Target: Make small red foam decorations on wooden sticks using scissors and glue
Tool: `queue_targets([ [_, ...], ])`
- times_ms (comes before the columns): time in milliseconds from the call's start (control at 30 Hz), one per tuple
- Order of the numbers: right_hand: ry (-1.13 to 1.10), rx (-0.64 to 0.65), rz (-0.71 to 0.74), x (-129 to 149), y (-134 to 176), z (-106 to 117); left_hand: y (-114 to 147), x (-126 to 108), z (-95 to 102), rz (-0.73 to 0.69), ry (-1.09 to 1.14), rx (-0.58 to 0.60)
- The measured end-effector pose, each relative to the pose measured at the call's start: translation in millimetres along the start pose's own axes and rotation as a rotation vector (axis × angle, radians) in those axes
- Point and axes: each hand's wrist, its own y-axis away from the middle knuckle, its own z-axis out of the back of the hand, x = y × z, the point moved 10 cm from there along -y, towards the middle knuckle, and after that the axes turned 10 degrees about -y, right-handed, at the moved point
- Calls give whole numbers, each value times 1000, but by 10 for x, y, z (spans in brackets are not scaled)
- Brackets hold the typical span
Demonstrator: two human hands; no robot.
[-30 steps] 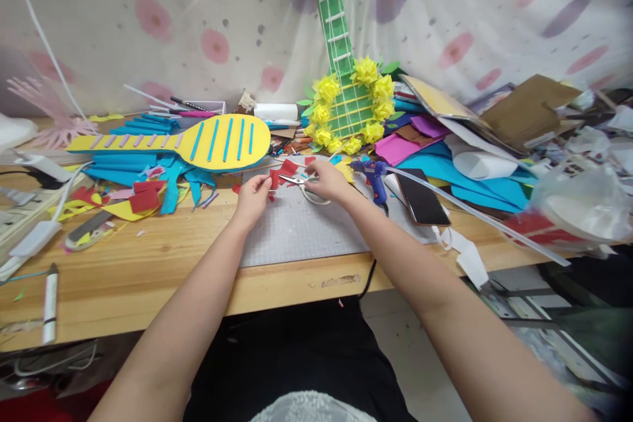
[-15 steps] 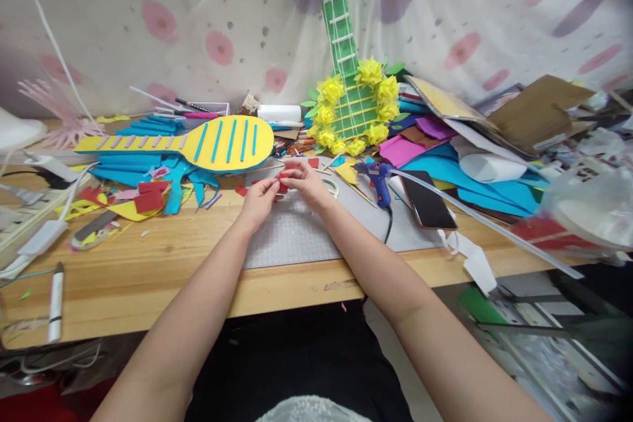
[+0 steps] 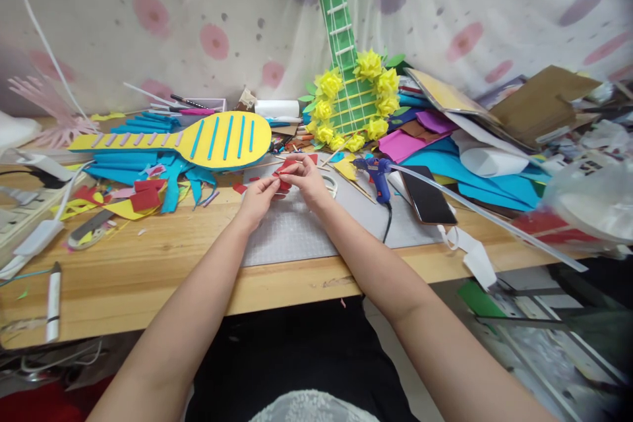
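Note:
Between my two hands, above the grey cutting mat (image 3: 281, 237), is a small piece of red paper (image 3: 283, 179). My left hand (image 3: 259, 200) pinches it from the left, fingertips together. From the right, my right hand (image 3: 307, 184) grips the same piece between thumb and fingers. The fingers cover much of it, so its exact shape is hidden. More red paper scraps (image 3: 239, 188) lie on the mat by my left hand. Just right of my right hand rests a white ring-shaped thing (image 3: 330, 184), partly covered.
A yellow paper guitar shape (image 3: 225, 138) lies at back left; a green paper guitar with yellow flowers (image 3: 352, 105) leans behind. A blue glue gun (image 3: 378, 178) with a long glue stick and a phone (image 3: 428, 194) lie right. A marker (image 3: 53, 303) is front left.
My fingers have shifted slightly around the red paper, which both hands still hold. The camera view has moved a little.

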Motion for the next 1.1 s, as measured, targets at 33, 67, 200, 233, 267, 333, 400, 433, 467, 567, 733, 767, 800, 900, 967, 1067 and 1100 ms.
queue_targets([
  [33, 1, 2, 8, 9, 3, -3, 1, 1, -5, 3, 4, 5],
  [67, 0, 9, 16, 20, 6, -10, 1, 0, -11, 3, 9, 10],
  [200, 4, 52, 61, 78, 22, -58, 4, -20, -25, -5, 38, 26],
  [233, 14, 62, 74, 93, 26, -71, 5, -24, -27, -6, 39, 28],
  [267, 27, 71, 88, 106, 29, -82, 7, -27, -28, -6, 35, 28],
  [333, 66, 87, 115, 128, 35, -103, 8, -31, -25, -9, 19, 21],
  [400, 119, 105, 138, 146, 42, -123, 9, -37, -17, -16, 4, 8],
  [433, 148, 114, 149, 155, 45, -134, 9, -39, -13, -20, -4, 2],
  [467, 175, 122, 160, 165, 49, -143, 9, -41, -6, -25, -11, -7],
  [567, 234, 135, 183, 202, 62, -161, 10, -48, 34, -40, -33, -49],
  [733, 299, 132, 167, 229, 91, -170, 17, -65, 61, -58, -38, -75],
  [767, 301, 130, 164, 231, 96, -169, 18, -63, 56, -53, -31, -71],
  [800, 301, 127, 164, 233, 100, -166, 19, -57, 47, -45, -23, -65],
  [900, 325, 117, 180, 250, 110, -156, 20, -30, 8, -11, 15, -35],
  [967, 367, 117, 197, 269, 121, -159, 20, -8, -5, 12, 45, -29],
  [1067, 457, 134, 236, 311, 151, -185, 18, 39, 3, 58, 86, -43],
  [1100, 492, 139, 251, 322, 162, -194, 19, 57, 3, 77, 95, -43],
])
